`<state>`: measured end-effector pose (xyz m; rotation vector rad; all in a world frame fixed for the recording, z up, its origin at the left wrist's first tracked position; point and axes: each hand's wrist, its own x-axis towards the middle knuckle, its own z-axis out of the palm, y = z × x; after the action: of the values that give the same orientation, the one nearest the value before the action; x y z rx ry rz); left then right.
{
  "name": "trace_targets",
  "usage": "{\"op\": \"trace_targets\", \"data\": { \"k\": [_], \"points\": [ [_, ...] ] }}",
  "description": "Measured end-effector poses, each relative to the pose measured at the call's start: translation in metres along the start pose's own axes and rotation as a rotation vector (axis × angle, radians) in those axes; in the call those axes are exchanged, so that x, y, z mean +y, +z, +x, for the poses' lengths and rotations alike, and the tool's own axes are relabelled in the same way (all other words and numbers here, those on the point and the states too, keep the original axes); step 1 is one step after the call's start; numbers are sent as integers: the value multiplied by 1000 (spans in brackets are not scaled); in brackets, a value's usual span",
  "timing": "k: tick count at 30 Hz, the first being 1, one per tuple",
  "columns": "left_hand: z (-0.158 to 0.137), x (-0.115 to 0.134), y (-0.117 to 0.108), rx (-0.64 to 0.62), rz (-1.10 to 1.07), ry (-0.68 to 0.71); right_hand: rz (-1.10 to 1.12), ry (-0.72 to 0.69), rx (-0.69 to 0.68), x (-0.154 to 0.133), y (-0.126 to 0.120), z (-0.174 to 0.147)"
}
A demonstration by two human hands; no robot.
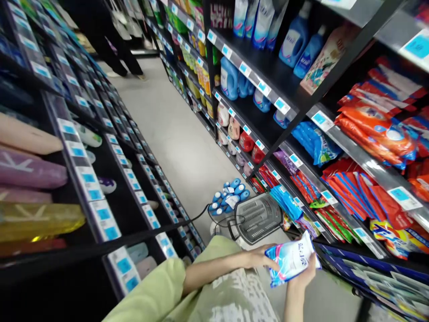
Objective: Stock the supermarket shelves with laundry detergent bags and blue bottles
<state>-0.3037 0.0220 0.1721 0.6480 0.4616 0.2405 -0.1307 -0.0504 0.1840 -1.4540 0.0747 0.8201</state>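
Note:
A blue-and-white plastic refill pouch [293,259] with a pink stripe is held in front of my body, tilted, its printed face up. My left hand [263,258] grips its left edge, with the fingers over the front. On the opposite side, my right hand [306,270] holds the pouch's right edge, the thumb on the front face and the other fingers hidden behind. Below the pouch is the aisle floor. The shelf with red and blue detergent bags [365,192] stands to the right of my hands.
A grey shopping basket [258,217] sits on the floor ahead, beside a cluster of blue bottles [229,197]. Shelves with price tags line both sides; blue jugs [295,36] stand on the right one. A person in dark trousers [114,40] is farther up the aisle [157,116].

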Motion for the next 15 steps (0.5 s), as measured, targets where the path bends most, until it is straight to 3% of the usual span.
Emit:
{"op": "trace_targets", "data": {
  "k": [8,12,15],
  "points": [
    [13,-21,23,52,-38,158,28,12,-169,-22,-13,13],
    [13,-32,31,150,4,169,60,31,-249,-11,-20,29],
    [12,-40,35,251,-33,159,52,86,-212,3,-31,38]
  ]
}}
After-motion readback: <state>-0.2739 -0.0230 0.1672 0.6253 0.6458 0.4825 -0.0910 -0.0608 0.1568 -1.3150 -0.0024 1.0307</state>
